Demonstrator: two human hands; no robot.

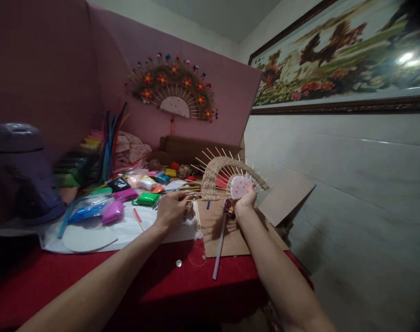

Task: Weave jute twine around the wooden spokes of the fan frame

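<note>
Above the flat brown cardboard sheet point(210, 233), you've got the half-round fan of thin pale sticks and woven tan cord point(215, 170) held up at a tilt; can't tell if it touches the sheet. Your right hand point(246, 201), over the sheet's right part, is curled around the white half-disc with pink-orange dots point(239, 186) at the fan's base, gripping it. Your left hand point(171, 210), at the sheet's left edge, has bent fingers, tips close together at the outer end of the lowest stick; can't tell whether they pinch stick or strand. Done, by my read: sticks set around the half-disc, wide band woven along the arc. Far right end is foreshortened, can't confirm it's finished. Not done: stick tips bare, no ornament on the band. Compare the decorated fan with red-orange flowers and coloured tips point(175, 76), up behind the sheet: if that's your pattern, flowers and tips are what's left. Bright plastic-wrapped packets point(146, 199) lie left of the sheet, ball of tan twine point(184, 171) behind it, translucent rod point(218, 253) overhanging its front edge.
</note>
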